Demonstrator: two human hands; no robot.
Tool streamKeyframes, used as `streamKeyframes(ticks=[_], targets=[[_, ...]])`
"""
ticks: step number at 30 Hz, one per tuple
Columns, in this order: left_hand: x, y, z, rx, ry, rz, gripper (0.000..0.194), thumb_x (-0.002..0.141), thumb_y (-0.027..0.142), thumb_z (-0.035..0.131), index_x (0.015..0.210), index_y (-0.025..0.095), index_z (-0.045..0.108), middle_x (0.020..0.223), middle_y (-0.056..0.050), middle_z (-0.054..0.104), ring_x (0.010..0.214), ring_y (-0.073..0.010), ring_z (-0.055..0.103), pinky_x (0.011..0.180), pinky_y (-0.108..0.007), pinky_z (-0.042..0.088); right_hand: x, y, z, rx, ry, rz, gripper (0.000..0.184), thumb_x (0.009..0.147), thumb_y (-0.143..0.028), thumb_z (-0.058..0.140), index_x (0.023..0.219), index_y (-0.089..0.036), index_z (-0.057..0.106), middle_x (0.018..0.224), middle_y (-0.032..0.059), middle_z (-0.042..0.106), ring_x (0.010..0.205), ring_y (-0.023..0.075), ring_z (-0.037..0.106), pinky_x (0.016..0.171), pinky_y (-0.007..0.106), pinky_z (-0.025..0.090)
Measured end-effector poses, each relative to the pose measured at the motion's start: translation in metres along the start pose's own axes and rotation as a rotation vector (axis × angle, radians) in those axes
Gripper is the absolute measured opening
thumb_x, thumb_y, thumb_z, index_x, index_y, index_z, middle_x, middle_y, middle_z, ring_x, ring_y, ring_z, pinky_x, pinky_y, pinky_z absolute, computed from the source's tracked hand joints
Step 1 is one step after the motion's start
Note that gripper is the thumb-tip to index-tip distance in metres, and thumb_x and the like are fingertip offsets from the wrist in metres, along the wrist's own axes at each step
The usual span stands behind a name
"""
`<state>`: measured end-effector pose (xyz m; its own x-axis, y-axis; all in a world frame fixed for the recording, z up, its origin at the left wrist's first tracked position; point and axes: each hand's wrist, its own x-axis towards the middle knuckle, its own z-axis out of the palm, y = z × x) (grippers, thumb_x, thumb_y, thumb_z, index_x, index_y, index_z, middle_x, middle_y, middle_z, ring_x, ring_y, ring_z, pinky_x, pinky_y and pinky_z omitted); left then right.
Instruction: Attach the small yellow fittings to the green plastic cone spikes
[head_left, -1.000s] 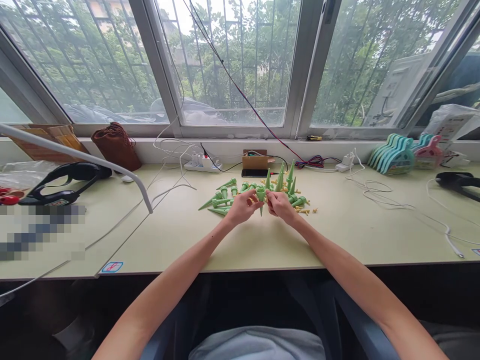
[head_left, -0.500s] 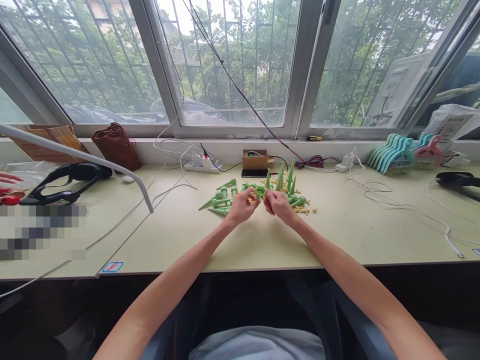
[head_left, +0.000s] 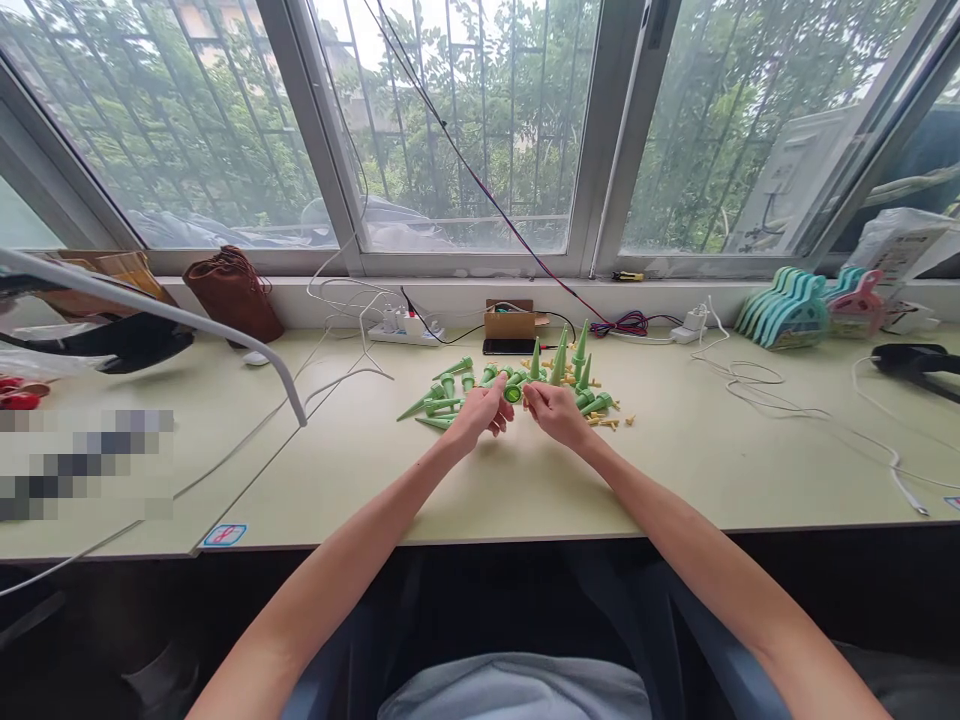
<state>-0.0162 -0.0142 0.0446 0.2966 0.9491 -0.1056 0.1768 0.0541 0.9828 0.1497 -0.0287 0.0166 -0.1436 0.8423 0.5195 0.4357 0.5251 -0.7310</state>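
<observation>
My left hand (head_left: 484,411) and my right hand (head_left: 553,411) meet over the middle of the pale green table (head_left: 675,470). Between their fingertips sits one green cone-shaped plastic spike (head_left: 514,392), its round open end turned toward me. The left fingers are curled on it. The right fingers pinch at its right side; what else they may hold is too small to tell. Just behind the hands lies a heap of green spikes (head_left: 450,392), some lying flat, several standing upright (head_left: 570,360). Small yellow parts (head_left: 611,421) are scattered to the right.
A power strip (head_left: 401,327) with white cables, a small cardboard box (head_left: 510,320) and a dark phone (head_left: 508,346) lie by the window sill. A brown pouch (head_left: 234,290) is at back left, a black object (head_left: 112,340) at far left, pastel plastic pieces (head_left: 787,310) at far right.
The held spike has turned from point-down to open end facing me and has been lifted a little farther from me. At far left the black object has been raised and shifted left.
</observation>
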Motion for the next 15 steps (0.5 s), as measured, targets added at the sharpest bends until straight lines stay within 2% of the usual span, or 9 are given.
streamKeyframes(ticks=[6, 15], targets=[[0.0009, -0.0017, -0.0013, -0.028, -0.073, -0.074, 0.061, 0.077, 0.073, 0.054, 0.067, 0.013, 0.063, 0.07, -0.01, 0.065, 0.048, -0.0101, 0.052, 0.044, -0.024, 0.039, -0.0001, -0.0015, -0.0015, -0.046, -0.024, -0.032, 0.052, 0.096, -0.059, 0.035, 0.066, -0.019, 0.049, 0.056, -0.0003, 0.051, 0.054, 0.0117, 0.044, 0.057, 0.026, 0.035], [-0.0057, 0.002, -0.0021, -0.062, -0.181, 0.019, 0.051, 0.074, 0.064, 0.065, 0.077, 0.013, 0.062, 0.075, -0.008, 0.063, 0.049, -0.0083, 0.052, 0.045, -0.022, 0.04, 0.0008, 0.0046, -0.0032, -0.07, -0.009, -0.042, 0.054, 0.096, -0.061, 0.033, 0.065, -0.019, 0.046, 0.06, 0.0003, 0.053, 0.056, 0.0122, 0.044, 0.057, 0.025, 0.034]])
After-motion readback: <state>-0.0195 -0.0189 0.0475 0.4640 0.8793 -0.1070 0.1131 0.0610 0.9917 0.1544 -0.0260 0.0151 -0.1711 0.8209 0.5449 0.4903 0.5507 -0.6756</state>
